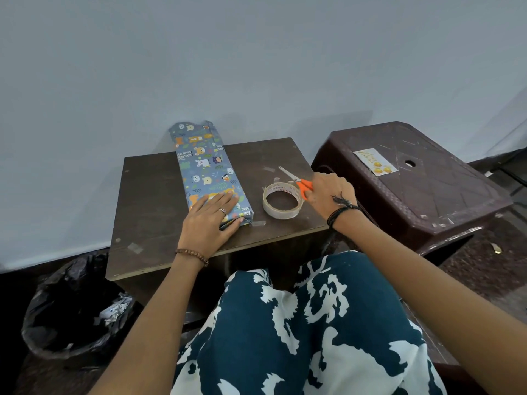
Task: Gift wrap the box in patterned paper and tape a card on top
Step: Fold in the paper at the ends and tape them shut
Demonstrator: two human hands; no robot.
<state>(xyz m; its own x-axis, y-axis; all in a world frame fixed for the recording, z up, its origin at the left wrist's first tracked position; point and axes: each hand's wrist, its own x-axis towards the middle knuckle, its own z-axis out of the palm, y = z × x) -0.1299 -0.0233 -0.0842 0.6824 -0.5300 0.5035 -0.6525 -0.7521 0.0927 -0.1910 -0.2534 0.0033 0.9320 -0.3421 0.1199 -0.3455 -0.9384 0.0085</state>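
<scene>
On the table (148,195), left grip (209,220) flat on one box (208,172), right grip (328,192) clasps one scissors (296,181).

A small dark brown wooden table (159,201) stands against a pale grey-blue wall (256,58), its scuffed top flecked with stray bits of clear tape. To its right, just beside it, sits a dark maroon plastic stool (427,201) with a round hole in its seat. On the floor at lower left is a bin lined with a black plastic bag (57,317) — crumpled silvery paper scraps (115,309) lie inside. Blue-and-white patterned fabric (313,337) fills the foreground.
</scene>
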